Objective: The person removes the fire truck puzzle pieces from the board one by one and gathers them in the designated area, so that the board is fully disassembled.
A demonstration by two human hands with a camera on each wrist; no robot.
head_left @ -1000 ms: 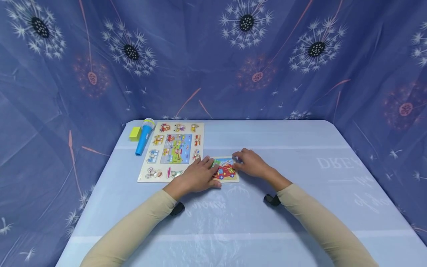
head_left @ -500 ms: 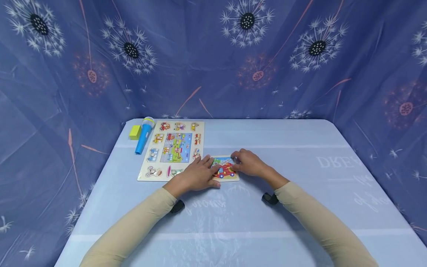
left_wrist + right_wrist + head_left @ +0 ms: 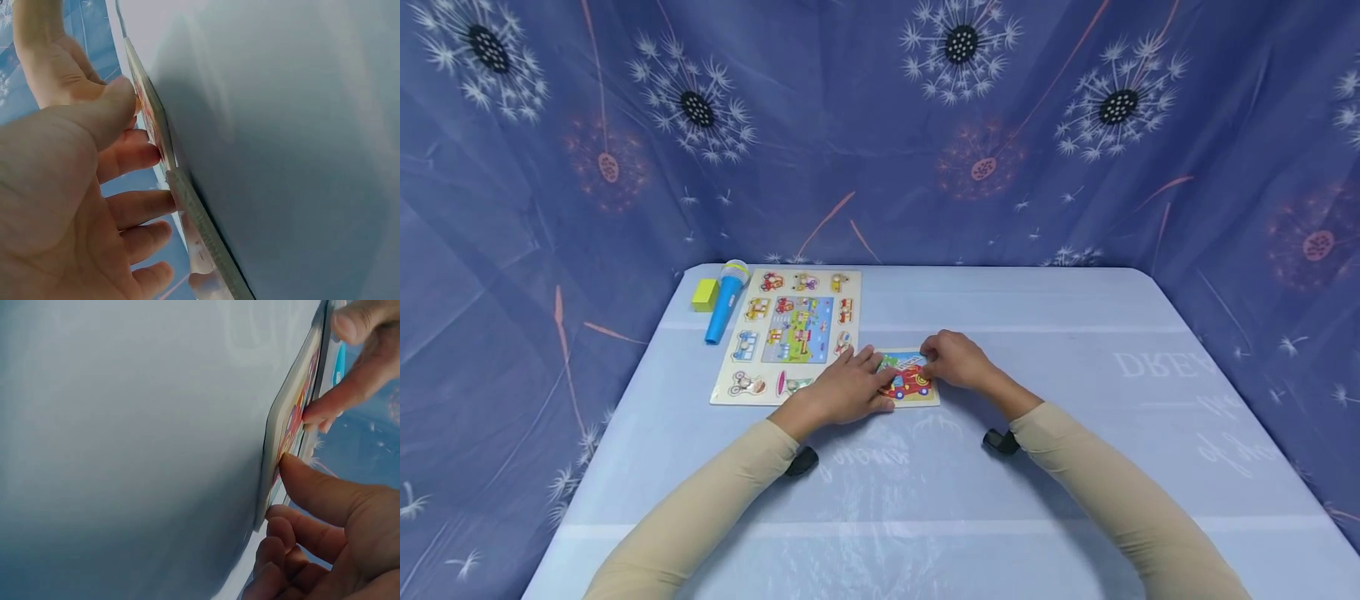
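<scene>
A small jigsaw puzzle (image 3: 909,386) with a red fire engine lies flat on the table in the head view, its right front corner against bare cloth. My left hand (image 3: 844,390) rests on its left side with spread fingers, one fingertip reaching onto the picture; other fingers lie over the corner of the large peg puzzle board (image 3: 812,286). The right hand (image 3: 961,362) pinches the small puzzle's right side. In the right wrist view, the thumb (image 3: 312,490) presses on the picture face while the index finger bends at the board's edge. Both palms hide parts of the boards.
A blue toy microphone (image 3: 724,308) and a yellow block (image 3: 704,295) lie left of the large board, which carries several vehicle pieces with knobs. Patterned blue cloth (image 3: 880,133) hangs behind the table (image 3: 1000,517). Black wrist straps (image 3: 1000,442) sit under the sleeves.
My right wrist has shifted slightly left, and its thumb and index finger have edged over the small puzzle's right side. The ladder in the picture looks more joined up. The left hand stays put.
</scene>
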